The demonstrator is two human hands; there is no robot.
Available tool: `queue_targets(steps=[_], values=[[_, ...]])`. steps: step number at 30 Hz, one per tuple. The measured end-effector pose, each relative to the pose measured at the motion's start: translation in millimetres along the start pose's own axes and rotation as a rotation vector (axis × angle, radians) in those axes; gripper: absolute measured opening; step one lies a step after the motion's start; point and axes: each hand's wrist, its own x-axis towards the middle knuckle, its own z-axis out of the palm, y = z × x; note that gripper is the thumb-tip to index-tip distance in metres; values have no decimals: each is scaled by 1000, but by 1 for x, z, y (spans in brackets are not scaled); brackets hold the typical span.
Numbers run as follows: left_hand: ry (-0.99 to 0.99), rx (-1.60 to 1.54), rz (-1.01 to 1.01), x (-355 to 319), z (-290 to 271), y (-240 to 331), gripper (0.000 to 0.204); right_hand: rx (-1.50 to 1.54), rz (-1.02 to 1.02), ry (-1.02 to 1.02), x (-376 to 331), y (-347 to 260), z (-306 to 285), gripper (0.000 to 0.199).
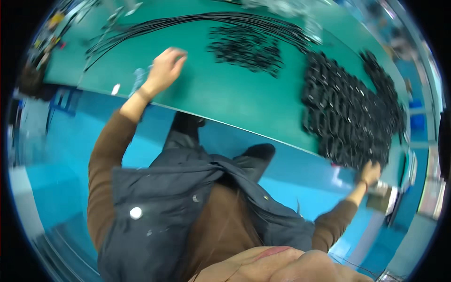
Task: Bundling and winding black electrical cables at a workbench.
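My left hand point(166, 70) hovers over the left part of the green table point(197, 89). Its fingers are loosely bent with the thumb apart, and nothing shows between them. Far to the right, my right hand point(371, 173) is at the near edge of a large pile of black coiled cables point(350, 110). Its fingers are curled against a coil there; blur partly hides the grip. A looser group of small black cable pieces point(246, 49) lies at the middle back of the table.
A long bundle of black cables point(211, 18) arches along the back. Clear plastic bags point(286, 8) lie behind it. A small white piece point(115, 89) and a bluish clear item point(138, 80) are near the left front edge. A box point(381, 198) stands below the right end.
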Motion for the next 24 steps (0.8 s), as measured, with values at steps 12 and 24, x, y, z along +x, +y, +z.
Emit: queue_targets(steps=[12, 24], values=[[16, 758, -65, 127, 43, -168, 15, 681, -555, 4, -36, -270, -137, 13], [453, 634, 485, 183, -47, -126, 9, 1024, -950, 196, -9, -613, -197, 59]])
